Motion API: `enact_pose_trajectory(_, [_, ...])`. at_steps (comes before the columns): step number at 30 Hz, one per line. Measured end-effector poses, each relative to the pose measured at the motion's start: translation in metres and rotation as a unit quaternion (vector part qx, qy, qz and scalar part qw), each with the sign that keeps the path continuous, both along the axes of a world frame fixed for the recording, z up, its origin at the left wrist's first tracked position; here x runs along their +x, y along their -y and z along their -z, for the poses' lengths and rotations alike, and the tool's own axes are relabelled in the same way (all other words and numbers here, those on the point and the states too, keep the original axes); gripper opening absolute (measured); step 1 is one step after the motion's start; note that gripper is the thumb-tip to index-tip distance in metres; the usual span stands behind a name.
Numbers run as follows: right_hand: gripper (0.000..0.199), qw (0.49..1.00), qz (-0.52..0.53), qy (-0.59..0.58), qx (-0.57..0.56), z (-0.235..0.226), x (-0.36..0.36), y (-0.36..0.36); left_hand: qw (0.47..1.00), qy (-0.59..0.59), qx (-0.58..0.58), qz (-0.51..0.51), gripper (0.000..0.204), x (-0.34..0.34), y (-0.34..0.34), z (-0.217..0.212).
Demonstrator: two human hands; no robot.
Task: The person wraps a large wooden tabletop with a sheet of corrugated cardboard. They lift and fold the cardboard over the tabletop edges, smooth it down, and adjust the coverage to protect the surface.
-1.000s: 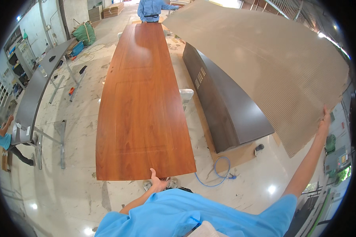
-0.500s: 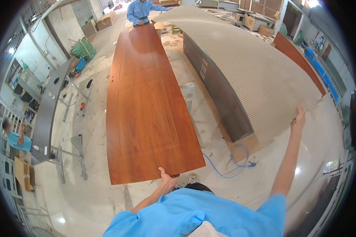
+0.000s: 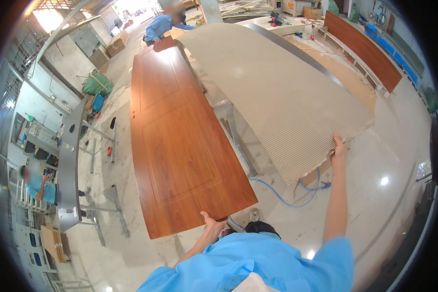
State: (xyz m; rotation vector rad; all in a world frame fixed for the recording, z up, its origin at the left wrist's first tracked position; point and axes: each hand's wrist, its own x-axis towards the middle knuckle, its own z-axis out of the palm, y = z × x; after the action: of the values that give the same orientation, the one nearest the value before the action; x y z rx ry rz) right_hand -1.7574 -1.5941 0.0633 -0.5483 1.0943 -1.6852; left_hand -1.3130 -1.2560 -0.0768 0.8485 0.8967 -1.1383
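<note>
Person's 2 hands grip a glossy reddish-brown wooden door (image 3: 180, 146) and a corrugated cardboard sheet (image 3: 277, 92).
The door lies flat straight ahead, left of the sheet. The left hand (image 3: 213, 228) grasps its near edge, thumb on top; the right hand (image 3: 339, 151) clasps the sheet's near edge. At the far end, 1 co-worker (image 3: 158, 29) in blue reaches toward the sheet.

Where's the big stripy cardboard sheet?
In the head view, the cardboard sheet is mostly right of centre, beside the reddish-brown panel, its near edge in the person's right hand.
</note>
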Motion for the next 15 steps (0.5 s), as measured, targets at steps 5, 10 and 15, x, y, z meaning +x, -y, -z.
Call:
enact_pose_trajectory(5, [0.053, 0.999, -0.024, 0.011, 0.021, 0.051, 0.009, -0.010, 0.999, 0.003, 0.049, 0.013, 0.086, 0.005, -0.004, -0.002])
enact_pose_trajectory(10, [0.052, 0.995, -0.048, 0.030, 0.086, 0.090, 0.021, -0.016, 0.999, 0.003, 0.045, 0.015, 0.087, 0.008, -0.005, -0.003])
enact_pose_trajectory(15, [0.046, 0.989, -0.033, 0.012, 0.141, 0.113, 0.037, -0.010, 0.997, 0.009, 0.076, 0.016, 0.086, 0.007, -0.005, -0.004])
